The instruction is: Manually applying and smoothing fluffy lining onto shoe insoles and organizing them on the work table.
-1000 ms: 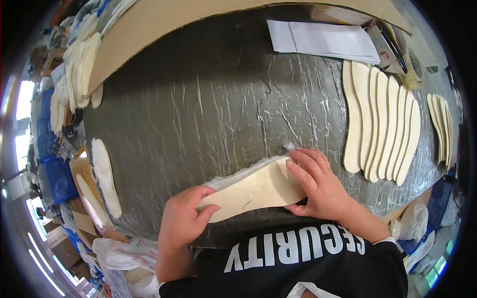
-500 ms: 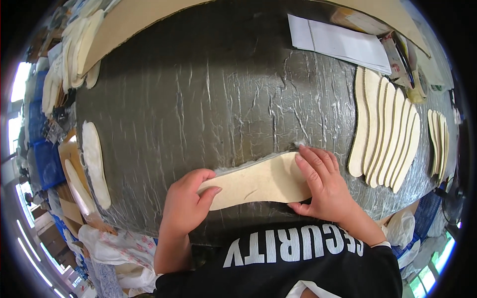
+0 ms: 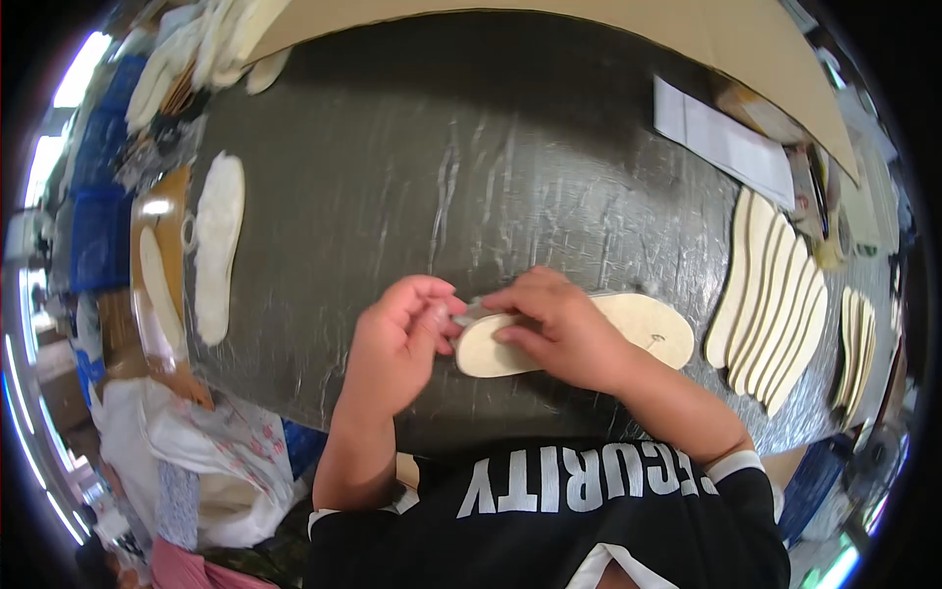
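Observation:
A cream, flat-faced shoe insole lies sideways low over the near part of the table, with a thin grey-white fluffy edge on its far side. My right hand grips it across its middle, fingers over the far edge and thumb on the face. A small dark mark shows near its right end. At its left end, my left hand is closed in a pinch beside the tip. Something pale and wispy is at those fingertips, too small to make out.
Rows of overlapping cream insoles lie at the right, with a smaller stack beyond. One fleecy white insole rests at the left. White paper sheets and a curved cardboard piece are at the far side of the dark plastic-covered table.
The insole has turned and shifted right. My right hand has moved from its right end to its middle. My left hand has let go of the left end and now pinches beside it.

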A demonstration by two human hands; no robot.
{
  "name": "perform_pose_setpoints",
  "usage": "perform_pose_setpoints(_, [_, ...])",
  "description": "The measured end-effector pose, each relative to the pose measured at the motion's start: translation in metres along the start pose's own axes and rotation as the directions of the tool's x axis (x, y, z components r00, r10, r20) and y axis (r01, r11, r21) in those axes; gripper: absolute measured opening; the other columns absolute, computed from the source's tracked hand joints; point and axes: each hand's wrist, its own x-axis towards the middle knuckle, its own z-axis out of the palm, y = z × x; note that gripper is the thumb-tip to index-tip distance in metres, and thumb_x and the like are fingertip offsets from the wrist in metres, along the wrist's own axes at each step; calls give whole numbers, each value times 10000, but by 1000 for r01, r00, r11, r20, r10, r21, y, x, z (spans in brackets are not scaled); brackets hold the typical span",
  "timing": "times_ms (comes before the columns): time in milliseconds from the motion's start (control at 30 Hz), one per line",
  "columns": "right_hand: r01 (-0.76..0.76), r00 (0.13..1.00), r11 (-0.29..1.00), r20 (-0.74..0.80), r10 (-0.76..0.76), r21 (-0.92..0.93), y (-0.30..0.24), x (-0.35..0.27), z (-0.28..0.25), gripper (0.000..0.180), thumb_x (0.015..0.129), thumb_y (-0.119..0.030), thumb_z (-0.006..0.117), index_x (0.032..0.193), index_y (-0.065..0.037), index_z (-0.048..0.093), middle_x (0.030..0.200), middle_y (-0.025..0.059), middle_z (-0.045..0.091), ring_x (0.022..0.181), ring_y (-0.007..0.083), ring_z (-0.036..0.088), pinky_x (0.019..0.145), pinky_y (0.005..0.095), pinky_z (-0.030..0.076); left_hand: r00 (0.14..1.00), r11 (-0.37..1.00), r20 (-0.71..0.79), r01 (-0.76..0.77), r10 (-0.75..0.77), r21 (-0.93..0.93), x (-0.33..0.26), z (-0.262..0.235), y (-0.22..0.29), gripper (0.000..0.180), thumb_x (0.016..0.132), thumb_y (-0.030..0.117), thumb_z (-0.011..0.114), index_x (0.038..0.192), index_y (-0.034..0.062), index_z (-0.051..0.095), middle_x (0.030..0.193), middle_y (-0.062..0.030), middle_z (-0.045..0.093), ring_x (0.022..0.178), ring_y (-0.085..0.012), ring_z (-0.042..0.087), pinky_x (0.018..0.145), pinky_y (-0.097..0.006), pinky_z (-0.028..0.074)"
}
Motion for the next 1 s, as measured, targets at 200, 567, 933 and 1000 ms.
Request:
perform_pose_setpoints(200, [-101,995,983,-9,103,152,-5,-4,-2,144,843,-95,659,974,-35,647,842,76,612,878,224,574,815,336,445,967,965,-96,244,-235,97,-10,-21,-26,180,934,94,540,1032,-36,618,831,-101,658,659,-146,655,543,-248,507])
perform_pose_setpoints(567, [-292,952,899,3,307,327,-9,-9,3,123,883,-76,639,981,-24,586,903,23,569,842,95,539,767,241,449,951,957,139,259,-276,130,-5,-11,-27,178,909,98,546,901,-63,620,704,-84,627,530,-136,593,506,-274,478])
perform_pose_setpoints(933, [-273,956,899,-9,294,343,-6,-10,2,106,883,-75,642,956,-26,583,881,10,564,828,82,530,749,234,446,975,965,143,138,-173,223,-5,-11,-34,145,911,90,540,883,-36,607,670,-46,588,527,-100,542,493,-251,447])
perform_pose_setpoints(1000, [-286,953,903,0,302,319,-5,-10,2,91,882,-72,641,943,-26,590,878,11,563,821,85,532,744,236,448,984,976,160,44,-80,212,-6,-11,-38,103,910,58,537,884,-29,586,718,-47,602,607,-91,553,555,-243,457])
